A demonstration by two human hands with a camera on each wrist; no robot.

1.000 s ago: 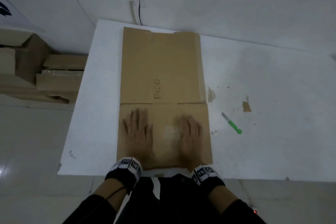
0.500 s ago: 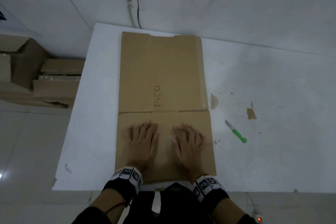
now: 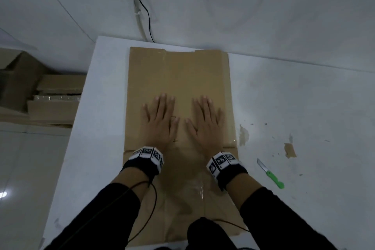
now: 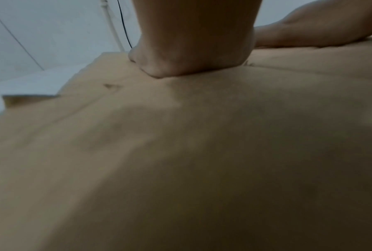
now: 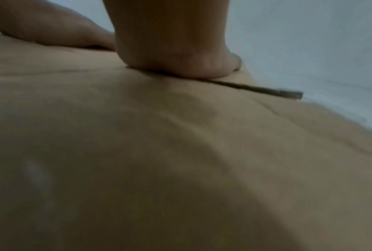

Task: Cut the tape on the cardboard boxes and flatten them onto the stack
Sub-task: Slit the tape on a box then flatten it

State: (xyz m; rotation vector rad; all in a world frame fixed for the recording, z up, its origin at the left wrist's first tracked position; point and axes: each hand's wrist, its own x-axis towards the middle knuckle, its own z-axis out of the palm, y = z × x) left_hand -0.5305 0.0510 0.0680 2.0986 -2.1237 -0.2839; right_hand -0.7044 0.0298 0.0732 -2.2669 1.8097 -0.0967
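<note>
Hands pressed flat on a flattened cardboard box (image 3: pixel 178 79): the left hand (image 3: pixel 160 122) and the right hand (image 3: pixel 205 123) lie side by side on its middle panel, palms down, fingers straight and spread, thumbs pointing toward each other with a narrow strip of cardboard between them. The box lies lengthwise on the white surface (image 3: pixel 294 107), its far edge near the wall and its near flap reaching the near edge under the person's forearms, where a patch of clear tape (image 3: pixel 197 187) shines on the cardboard. Both wrist views show the heel of each palm bearing down on the brown board, the left hand (image 4: pixel 191 51) and the right hand (image 5: pixel 174 51) each with the other hand in sight beside it. On the surface to the right of the box, well apart from the hands, lies a green-handled knife (image 3: pixel 271 173), with a scrap of brown tape (image 3: pixel 290 150) farther off. On the floor to the left of the surface sits a stack of cardboard (image 3: pixel 50 103).
</note>
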